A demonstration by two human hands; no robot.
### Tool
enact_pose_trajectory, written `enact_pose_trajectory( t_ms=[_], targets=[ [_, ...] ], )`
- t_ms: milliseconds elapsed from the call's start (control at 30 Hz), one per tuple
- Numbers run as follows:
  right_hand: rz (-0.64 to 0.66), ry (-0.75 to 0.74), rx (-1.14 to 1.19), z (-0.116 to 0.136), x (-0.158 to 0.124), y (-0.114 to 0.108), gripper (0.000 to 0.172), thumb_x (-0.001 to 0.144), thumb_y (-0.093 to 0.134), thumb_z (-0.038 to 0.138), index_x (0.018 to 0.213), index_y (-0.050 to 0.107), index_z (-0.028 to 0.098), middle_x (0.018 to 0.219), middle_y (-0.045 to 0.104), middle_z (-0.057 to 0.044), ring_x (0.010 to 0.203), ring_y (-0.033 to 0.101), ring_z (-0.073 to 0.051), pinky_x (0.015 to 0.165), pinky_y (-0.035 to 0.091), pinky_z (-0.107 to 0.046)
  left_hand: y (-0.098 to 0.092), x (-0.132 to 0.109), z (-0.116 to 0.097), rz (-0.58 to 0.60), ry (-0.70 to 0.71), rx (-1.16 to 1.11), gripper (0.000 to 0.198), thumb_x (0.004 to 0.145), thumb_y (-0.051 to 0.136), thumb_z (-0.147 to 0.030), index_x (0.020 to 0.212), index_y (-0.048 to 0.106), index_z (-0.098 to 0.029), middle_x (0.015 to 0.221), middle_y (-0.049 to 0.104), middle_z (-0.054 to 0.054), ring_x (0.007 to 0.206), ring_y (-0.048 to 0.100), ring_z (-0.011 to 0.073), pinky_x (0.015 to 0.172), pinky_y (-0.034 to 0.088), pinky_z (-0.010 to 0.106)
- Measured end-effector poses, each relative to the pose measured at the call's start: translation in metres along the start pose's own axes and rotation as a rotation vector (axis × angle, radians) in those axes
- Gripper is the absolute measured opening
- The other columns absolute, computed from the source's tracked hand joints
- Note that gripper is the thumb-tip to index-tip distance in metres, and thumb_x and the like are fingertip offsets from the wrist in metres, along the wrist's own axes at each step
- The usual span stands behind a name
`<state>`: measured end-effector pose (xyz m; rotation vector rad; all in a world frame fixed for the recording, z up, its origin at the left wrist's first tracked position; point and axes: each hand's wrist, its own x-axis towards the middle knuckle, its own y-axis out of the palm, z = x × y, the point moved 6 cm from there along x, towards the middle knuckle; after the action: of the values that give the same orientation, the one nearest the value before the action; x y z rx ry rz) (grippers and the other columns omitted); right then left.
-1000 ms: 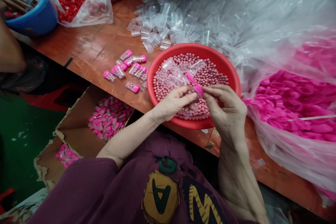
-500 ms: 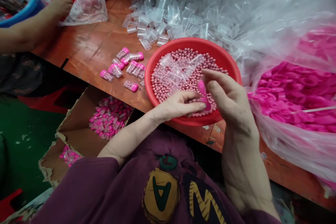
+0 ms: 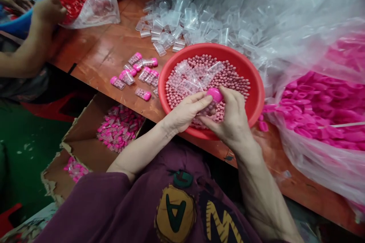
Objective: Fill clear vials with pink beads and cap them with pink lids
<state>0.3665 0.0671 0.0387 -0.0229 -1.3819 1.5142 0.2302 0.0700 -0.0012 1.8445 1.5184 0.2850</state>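
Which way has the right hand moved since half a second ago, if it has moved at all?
Yes: against the red bowl, the right hand has shifted left, away from the bowl's right edge and toward the left hand.

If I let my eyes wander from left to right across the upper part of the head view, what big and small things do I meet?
Blue tub → clear bag of red pieces → small pink-capped containers → red basin → bag of bright pink pieces.
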Motion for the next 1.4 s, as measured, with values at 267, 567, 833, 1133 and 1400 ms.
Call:
enact_pose_trajectory(
  t_ms=[267, 567, 833, 1133, 1400],
  targets=[
    [-0.097, -0.198, -0.122, -0.002, 0.007, -0.005, 0.075, 0.093, 0.081, 0.037, 0.159, 0.050, 0.019, 0.126, 0.076, -0.019, 0.108, 0.075, -0.036, 0.093, 0.065, -0.055, 0.005, 0.005, 0.002, 0.050, 0.123, 0.309, 0.030, 0.095, 0.081, -0.038, 0.114, 0.070, -0.016, 0.103, 0.072, 0.005, 0.098, 0.067, 0.0180, 0.093, 0.055, 0.031],
    [-0.020, -0.082, 0.047, -0.030, -0.001, 0.028, 0.092, 0.098, 0.074, 0.065, 0.176, 0.038, 0.033, 0.131, 0.070, -0.017, 0.117, 0.074, -0.048, 0.094, 0.062, -0.070, -0.008, -0.011, -0.031, -0.287, 0.688, 1.027, 0.061, 0.104, 0.068, -0.043, 0.157, 0.049, -0.019, 0.151, 0.069, 0.021, 0.143, 0.068, 0.0338, 0.123, 0.056, 0.048],
    [-0.094, -0.145, -0.002, -0.006, 0.013, 0.015, 0.061, 0.101, 0.074, 0.041, 0.159, 0.057, 0.033, 0.111, 0.081, -0.014, 0.097, 0.080, -0.040, 0.082, 0.066, -0.058, -0.161, -0.006, -0.117, -0.900, 0.461, 1.156, 0.051, 0.106, 0.064, -0.028, 0.154, 0.054, -0.013, 0.159, 0.059, 0.026, 0.153, 0.054, 0.0316, 0.133, 0.039, 0.052],
    [-0.517, 0.264, -0.221, -0.058, -0.078, -0.038, 0.023, 0.102, 0.056, 0.038, 0.120, 0.067, 0.031, 0.113, 0.074, -0.011, 0.109, 0.073, -0.033, 0.102, 0.057, -0.060, -0.061, -0.016, -0.096, -0.446, 0.977, 1.341, 0.038, 0.108, 0.063, -0.042, 0.144, 0.062, -0.029, 0.159, 0.060, 0.009, 0.154, 0.055, 0.0288, 0.131, 0.046, 0.053],
    [-0.132, 0.676, -0.328, -0.159, -0.123, -0.032, 0.034, 0.095, 0.057, 0.041, 0.116, 0.075, 0.020, 0.125, 0.076, -0.018, 0.119, 0.069, -0.034, 0.107, 0.056, -0.059, 0.041, 0.017, -0.038, 0.257, 0.551, 1.664, 0.018, 0.107, 0.057, -0.026, 0.109, 0.073, -0.017, 0.125, 0.075, 0.013, 0.125, 0.069, 0.0264, 0.114, 0.054, 0.044]
  ],
)
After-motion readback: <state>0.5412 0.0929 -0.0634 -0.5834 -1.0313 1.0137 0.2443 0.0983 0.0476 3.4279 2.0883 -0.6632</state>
